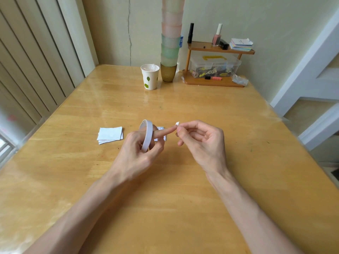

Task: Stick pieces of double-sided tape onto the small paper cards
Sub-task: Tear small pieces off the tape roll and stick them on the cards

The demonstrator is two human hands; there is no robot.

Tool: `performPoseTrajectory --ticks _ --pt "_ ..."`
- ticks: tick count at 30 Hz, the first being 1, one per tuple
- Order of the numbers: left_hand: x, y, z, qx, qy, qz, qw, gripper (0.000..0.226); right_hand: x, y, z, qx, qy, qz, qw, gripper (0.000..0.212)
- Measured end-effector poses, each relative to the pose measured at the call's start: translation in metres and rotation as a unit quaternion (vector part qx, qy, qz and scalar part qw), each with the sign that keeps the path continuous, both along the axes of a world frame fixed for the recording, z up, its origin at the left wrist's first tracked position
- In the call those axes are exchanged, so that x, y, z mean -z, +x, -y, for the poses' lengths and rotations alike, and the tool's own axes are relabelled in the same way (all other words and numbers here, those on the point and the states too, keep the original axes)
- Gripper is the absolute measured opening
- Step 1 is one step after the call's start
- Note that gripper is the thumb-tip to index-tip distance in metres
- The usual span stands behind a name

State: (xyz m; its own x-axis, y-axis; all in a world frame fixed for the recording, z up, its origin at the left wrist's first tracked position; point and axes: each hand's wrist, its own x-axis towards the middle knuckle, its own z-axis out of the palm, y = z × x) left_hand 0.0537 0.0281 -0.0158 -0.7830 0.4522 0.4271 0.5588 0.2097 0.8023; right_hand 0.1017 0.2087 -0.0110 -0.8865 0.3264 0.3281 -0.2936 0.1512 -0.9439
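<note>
The left hand (139, 153) is closed around the roll of double-sided tape (146, 135), index finger pointing out through the ring, while the right hand (200, 142) pinches a small white tape piece (177, 123) between thumb and forefinger, right at that left fingertip. A single card (161, 133) lies on the table (183, 198) just behind the left grip, the card stack (110, 135) well to its left. The pinch should probably stay on the piece's very edge, lowering it flat onto the card.

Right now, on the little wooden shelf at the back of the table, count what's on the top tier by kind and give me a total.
Black tubes or bottles: 2
Pink nail polish bottle: 1
Stack of coloured paper notes: 1
Total: 4
</note>
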Motion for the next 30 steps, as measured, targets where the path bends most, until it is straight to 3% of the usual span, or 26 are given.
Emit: performPoseTrajectory --ticks 30 --pt "0.0010 0.0001 -0.0014 -0.002 0.005 0.015 1.000 0.042 0.0008 -0.0009 -0.0006 -0.005 0.000 -0.002 1.000 0.004"
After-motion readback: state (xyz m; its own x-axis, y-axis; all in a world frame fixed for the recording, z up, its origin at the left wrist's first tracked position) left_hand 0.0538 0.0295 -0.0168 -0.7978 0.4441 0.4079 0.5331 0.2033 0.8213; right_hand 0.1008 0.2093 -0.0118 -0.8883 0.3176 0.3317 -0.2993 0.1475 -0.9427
